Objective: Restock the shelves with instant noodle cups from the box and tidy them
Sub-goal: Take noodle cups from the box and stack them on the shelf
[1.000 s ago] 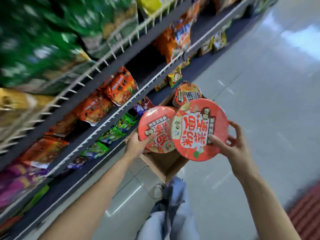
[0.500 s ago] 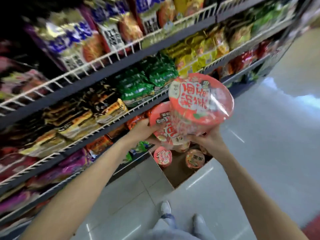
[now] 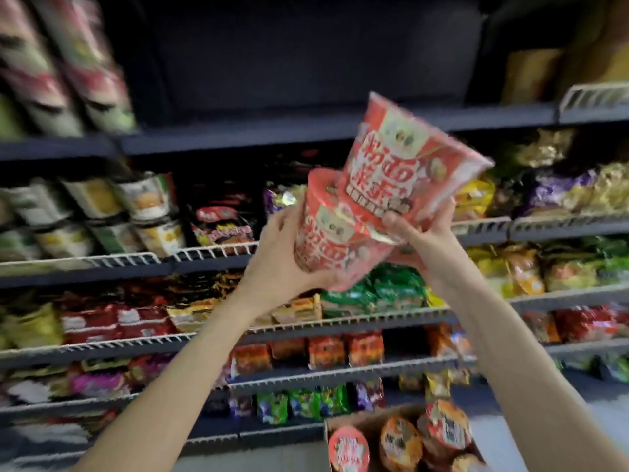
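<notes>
I hold two red instant noodle cups up in front of the shelves. My left hand [image 3: 277,257] grips the lower red cup [image 3: 328,240] from its left side. My right hand [image 3: 420,238] grips the upper red cup [image 3: 405,165], which tilts to the upper right and overlaps the lower one. A cardboard box [image 3: 360,422] at the bottom right holds several more noodle cups [image 3: 398,441]. The dark top shelf [image 3: 289,131] above the cups has a bare stretch in its middle.
Stacked cups [image 3: 68,73] stand at the left of the top shelf. White wire shelf guards [image 3: 204,253] front rows of noodle packets below. Green packets [image 3: 374,291] sit just under my hands. Brown boxes [image 3: 531,73] stand at the upper right.
Both hands have risen with the two cups from above the box to the upper shelves. My view has swung up, so the box now sits at the bottom.
</notes>
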